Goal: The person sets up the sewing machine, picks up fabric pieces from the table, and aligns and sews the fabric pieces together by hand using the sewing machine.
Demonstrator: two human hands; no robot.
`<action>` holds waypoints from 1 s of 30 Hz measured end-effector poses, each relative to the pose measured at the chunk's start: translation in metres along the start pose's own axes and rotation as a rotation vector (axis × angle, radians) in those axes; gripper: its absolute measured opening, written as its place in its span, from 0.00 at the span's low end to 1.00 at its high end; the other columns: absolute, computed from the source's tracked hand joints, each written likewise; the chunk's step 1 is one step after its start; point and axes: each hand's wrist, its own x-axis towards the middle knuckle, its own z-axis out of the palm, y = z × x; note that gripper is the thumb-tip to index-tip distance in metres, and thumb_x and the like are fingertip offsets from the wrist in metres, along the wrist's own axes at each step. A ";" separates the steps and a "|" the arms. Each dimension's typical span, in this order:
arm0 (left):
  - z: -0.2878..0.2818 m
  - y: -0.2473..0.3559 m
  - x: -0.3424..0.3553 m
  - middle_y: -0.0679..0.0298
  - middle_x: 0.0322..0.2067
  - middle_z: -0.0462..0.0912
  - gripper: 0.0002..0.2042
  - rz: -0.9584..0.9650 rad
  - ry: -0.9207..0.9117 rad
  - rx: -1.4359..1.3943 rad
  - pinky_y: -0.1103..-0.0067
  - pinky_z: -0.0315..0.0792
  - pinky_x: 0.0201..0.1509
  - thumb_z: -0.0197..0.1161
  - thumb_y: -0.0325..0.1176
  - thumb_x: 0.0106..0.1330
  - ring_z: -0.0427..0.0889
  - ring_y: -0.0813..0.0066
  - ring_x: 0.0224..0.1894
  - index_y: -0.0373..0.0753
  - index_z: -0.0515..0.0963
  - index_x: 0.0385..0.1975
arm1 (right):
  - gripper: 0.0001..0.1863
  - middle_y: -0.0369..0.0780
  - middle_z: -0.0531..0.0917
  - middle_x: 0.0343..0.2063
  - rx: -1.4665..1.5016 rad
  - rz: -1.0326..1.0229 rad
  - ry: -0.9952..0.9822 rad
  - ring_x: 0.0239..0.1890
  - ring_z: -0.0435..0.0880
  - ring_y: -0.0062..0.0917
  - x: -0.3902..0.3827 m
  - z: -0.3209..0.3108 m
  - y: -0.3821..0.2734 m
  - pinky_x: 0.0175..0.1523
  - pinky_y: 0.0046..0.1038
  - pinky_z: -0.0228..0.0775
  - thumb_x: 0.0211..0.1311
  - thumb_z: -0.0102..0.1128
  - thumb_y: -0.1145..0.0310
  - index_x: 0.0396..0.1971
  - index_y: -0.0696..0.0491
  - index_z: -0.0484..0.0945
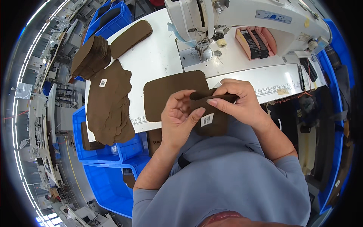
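Between my two hands, in front of my body, is a dark brown fabric piece [217, 126] with a small white printed sticker on it. Its upper edge is bent into a fold. My left hand [177, 113] pinches the fold's left end between thumb and fingers. At the other end my right hand [239, 101] grips the edge, thumb on the near side. Just beyond my left hand, a flat brown rounded panel [166, 89] lies on the white sewing table [151, 56]. The needle area of a white sewing machine [202, 49] stands farther back.
Left on the table are a fanned pile of brown pieces [109, 106], a thick brown stack [90, 56] and a long brown stack [132, 38]. A pink box [257, 41] sits under the machine arm. Blue bins [109, 185] stand at lower left, with another blue bin [329, 178] at right.
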 end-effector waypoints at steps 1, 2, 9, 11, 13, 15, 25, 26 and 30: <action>-0.001 0.000 0.000 0.60 0.46 0.82 0.20 0.052 0.055 0.038 0.81 0.76 0.54 0.68 0.20 0.63 0.82 0.76 0.49 0.32 0.72 0.55 | 0.07 0.38 0.82 0.24 0.001 0.004 -0.003 0.28 0.79 0.22 0.000 0.000 0.001 0.37 0.24 0.70 0.56 0.71 0.71 0.31 0.57 0.83; -0.002 0.001 0.000 0.60 0.46 0.82 0.20 0.047 0.059 0.037 0.81 0.76 0.54 0.68 0.20 0.63 0.82 0.76 0.49 0.32 0.72 0.55 | 0.07 0.38 0.82 0.25 -0.032 -0.010 0.016 0.29 0.79 0.22 0.000 0.001 0.002 0.36 0.24 0.70 0.55 0.71 0.71 0.31 0.57 0.84; -0.004 0.002 0.004 0.61 0.42 0.84 0.12 0.066 0.116 0.089 0.84 0.78 0.47 0.69 0.20 0.63 0.84 0.79 0.42 0.30 0.82 0.46 | 0.08 0.39 0.81 0.26 -0.129 -0.071 0.074 0.28 0.79 0.25 0.000 0.008 0.000 0.35 0.26 0.70 0.53 0.73 0.74 0.32 0.57 0.84; -0.005 0.000 0.003 0.61 0.42 0.84 0.12 0.040 0.121 0.066 0.84 0.78 0.47 0.69 0.20 0.63 0.83 0.79 0.43 0.30 0.82 0.46 | 0.08 0.39 0.81 0.26 -0.146 -0.087 0.072 0.28 0.79 0.25 0.002 0.008 0.001 0.35 0.26 0.70 0.52 0.73 0.74 0.32 0.57 0.84; -0.007 -0.001 0.003 0.60 0.42 0.85 0.12 0.016 0.114 0.092 0.84 0.78 0.48 0.69 0.21 0.63 0.83 0.79 0.42 0.30 0.82 0.46 | 0.08 0.39 0.81 0.26 -0.165 -0.104 0.069 0.28 0.79 0.26 0.002 0.009 0.003 0.34 0.26 0.70 0.52 0.73 0.74 0.32 0.57 0.84; -0.009 -0.003 0.003 0.61 0.42 0.85 0.12 0.003 0.121 0.077 0.84 0.78 0.48 0.69 0.22 0.63 0.83 0.79 0.42 0.30 0.83 0.46 | 0.08 0.35 0.73 0.20 -0.154 -0.133 0.127 0.24 0.71 0.21 0.001 0.012 0.006 0.29 0.24 0.60 0.50 0.74 0.75 0.28 0.57 0.83; -0.008 -0.007 0.005 0.61 0.42 0.86 0.11 -0.076 0.105 0.026 0.84 0.76 0.49 0.68 0.25 0.65 0.82 0.80 0.44 0.31 0.83 0.46 | 0.08 0.36 0.73 0.20 -0.174 -0.123 0.138 0.24 0.71 0.21 0.001 0.012 0.009 0.30 0.24 0.61 0.49 0.75 0.74 0.28 0.57 0.83; -0.008 -0.007 0.006 0.61 0.42 0.86 0.11 -0.077 0.106 0.025 0.84 0.76 0.49 0.68 0.25 0.65 0.82 0.80 0.44 0.31 0.83 0.46 | 0.08 0.37 0.76 0.22 -0.192 -0.100 0.119 0.25 0.74 0.23 0.001 0.010 0.008 0.31 0.25 0.64 0.50 0.75 0.73 0.29 0.57 0.83; -0.008 -0.007 0.005 0.60 0.42 0.86 0.11 -0.078 0.104 0.025 0.84 0.76 0.49 0.68 0.25 0.66 0.83 0.80 0.43 0.30 0.83 0.46 | 0.09 0.39 0.80 0.24 -0.190 -0.100 0.101 0.26 0.77 0.25 0.002 0.010 0.009 0.32 0.25 0.68 0.50 0.74 0.73 0.30 0.57 0.83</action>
